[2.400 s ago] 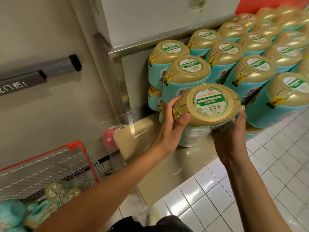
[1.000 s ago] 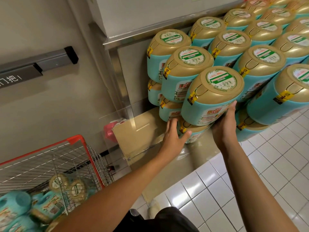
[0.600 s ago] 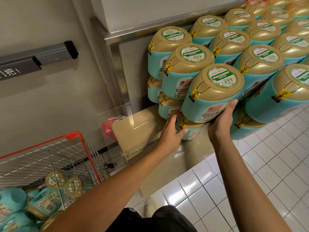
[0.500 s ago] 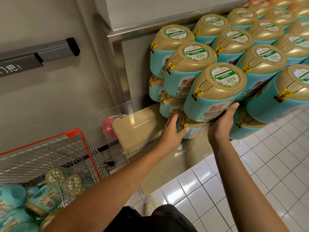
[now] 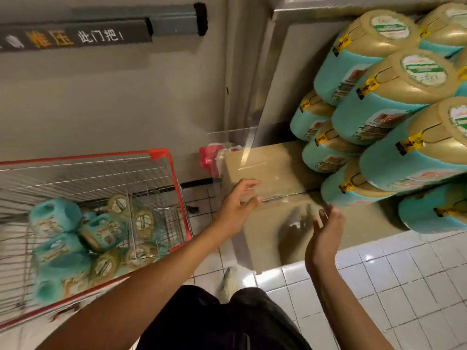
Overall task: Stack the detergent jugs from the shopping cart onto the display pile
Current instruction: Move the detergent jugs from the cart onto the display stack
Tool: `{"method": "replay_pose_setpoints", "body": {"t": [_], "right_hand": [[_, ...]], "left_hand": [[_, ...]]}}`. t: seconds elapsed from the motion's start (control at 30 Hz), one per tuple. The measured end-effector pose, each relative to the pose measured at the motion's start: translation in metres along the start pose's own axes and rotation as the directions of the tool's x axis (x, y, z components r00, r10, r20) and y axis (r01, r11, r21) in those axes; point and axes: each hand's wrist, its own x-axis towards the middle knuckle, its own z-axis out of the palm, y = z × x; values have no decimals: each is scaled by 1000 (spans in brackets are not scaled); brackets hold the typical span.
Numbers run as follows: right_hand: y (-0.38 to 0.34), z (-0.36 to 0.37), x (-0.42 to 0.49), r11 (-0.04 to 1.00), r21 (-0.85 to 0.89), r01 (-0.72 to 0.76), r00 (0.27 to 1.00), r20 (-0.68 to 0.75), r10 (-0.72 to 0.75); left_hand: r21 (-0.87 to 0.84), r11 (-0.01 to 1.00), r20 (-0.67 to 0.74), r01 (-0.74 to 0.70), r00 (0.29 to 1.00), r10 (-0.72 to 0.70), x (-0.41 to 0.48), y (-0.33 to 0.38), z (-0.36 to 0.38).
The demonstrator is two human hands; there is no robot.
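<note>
The display pile point(image 5: 394, 117) of teal, gold-capped detergent jugs fills two o'clock. The shopping cart point(image 5: 161, 154) at nine o'clock holds more jugs point(image 5: 75, 238) (blurred, jumbled). Near centre, the left hand point(image 5: 237, 208) and, at four o'clock, the right hand point(image 5: 326, 233) hover empty, fingers loosely spread, touching nothing.

Door bar point(image 5: 75, 36) reads 推压 此门把, jug labels point(image 5: 389, 27) illegible

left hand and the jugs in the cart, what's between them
Head view: the cart's red-edged wire side and a strip of tiled floor separate the left hand from the jugs.
</note>
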Motion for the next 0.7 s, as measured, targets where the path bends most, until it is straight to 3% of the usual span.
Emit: {"method": "replay_pose_setpoints", "body": {"t": [0.17, 0.37, 0.57, 0.7], "right_hand": [[35, 62, -47, 980, -198, 16, 962, 271, 39], [48, 154, -119, 931, -352, 99, 829, 547, 118], [81, 245, -182, 896, -431, 103, 713, 660, 236], [116, 302, -222, 873, -480, 89, 619, 713, 329]], "left_hand": [[-87, 996, -170, 35, 984, -50, -43, -31, -81], [-131, 987, -394, 91, 909, -136, -108, -84, -183], [-198, 976, -555, 95, 810, -191, -171, -127, -269], [-346, 929, -636, 131, 695, -335, -201, -151, -321]]}}
